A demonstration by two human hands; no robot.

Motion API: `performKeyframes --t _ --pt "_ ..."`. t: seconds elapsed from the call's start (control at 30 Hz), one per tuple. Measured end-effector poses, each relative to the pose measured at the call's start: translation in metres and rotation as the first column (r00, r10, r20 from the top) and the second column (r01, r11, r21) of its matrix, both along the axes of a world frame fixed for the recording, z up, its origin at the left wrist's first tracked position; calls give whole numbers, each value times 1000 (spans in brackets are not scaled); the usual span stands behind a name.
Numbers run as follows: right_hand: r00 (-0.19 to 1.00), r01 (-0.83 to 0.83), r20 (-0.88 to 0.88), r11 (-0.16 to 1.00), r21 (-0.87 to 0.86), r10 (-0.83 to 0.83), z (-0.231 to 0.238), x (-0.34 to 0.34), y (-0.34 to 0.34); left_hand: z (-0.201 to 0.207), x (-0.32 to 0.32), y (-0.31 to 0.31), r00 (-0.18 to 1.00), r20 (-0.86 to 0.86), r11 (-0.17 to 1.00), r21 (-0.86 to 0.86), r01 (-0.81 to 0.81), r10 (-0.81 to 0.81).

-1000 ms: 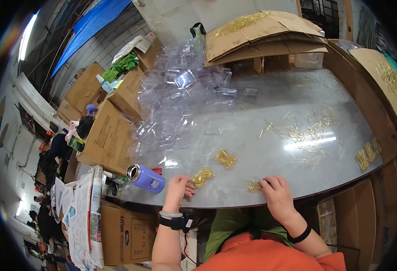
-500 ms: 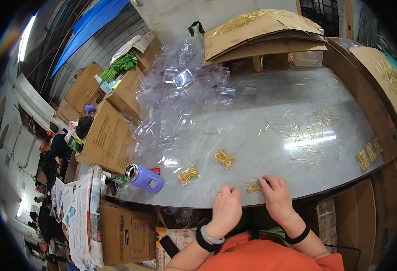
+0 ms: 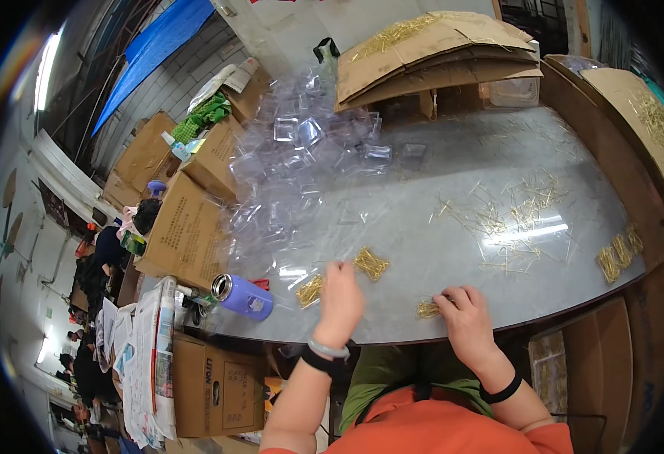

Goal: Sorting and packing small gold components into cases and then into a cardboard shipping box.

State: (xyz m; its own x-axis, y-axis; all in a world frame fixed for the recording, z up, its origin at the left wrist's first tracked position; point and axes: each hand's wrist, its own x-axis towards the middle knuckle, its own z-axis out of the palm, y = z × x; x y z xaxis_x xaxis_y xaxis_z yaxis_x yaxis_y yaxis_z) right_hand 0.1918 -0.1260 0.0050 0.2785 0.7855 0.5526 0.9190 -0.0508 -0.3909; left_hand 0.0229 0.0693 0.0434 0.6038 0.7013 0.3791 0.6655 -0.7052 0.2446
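My right hand (image 3: 466, 324) rests at the table's near edge, fingers closed on a small bundle of thin gold wire pieces (image 3: 426, 309). My left hand (image 3: 341, 301) is over the table between two other bundles. Its fingers are pressed together, and what they may hold is hidden. One gold wire bundle (image 3: 309, 292) lies just left of that hand, partly covered by it. The other bundle (image 3: 371, 264) sits to its upper right, close to the fingertips. Loose gold wire pieces (image 3: 525, 216) are scattered over the table's right side.
Clear plastic boxes (image 3: 279, 166) heap up at the far left of the grey table (image 3: 423, 234). A purple flask (image 3: 243, 296) stands left, near cartons (image 3: 182, 231). Several wire bundles (image 3: 619, 256) lie at the right edge. A cardboard shelf (image 3: 438, 64) stands at the back.
My left hand has moved left and away from me, from beside the right hand to between the two bundles. The right hand stays on its bundle.
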Motion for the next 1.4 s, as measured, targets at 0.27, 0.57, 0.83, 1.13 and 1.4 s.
performKeyframes --t 0.27,0.57,0.83,1.13,1.4 --pt "999 23 -24 999 35 -22 -4 3 0 -6 16 35 947 -260 983 51 -178 186" --pt "999 10 -48 1000 16 -9 -4 3 -1 -22 4 21 980 124 836 -546 -63 154" --pt "999 34 -36 999 -29 -35 -2 1 1 6 -58 -69 670 490 221 -866 450 558" --pt "1000 -9 -3 998 -68 9 3 -19 10 -46 -97 -116 770 406 -297 -753 587 492" --pt "989 -150 -20 980 -134 149 11 -33 -1 -69 -86 -119 732 452 -320 -690 649 509"
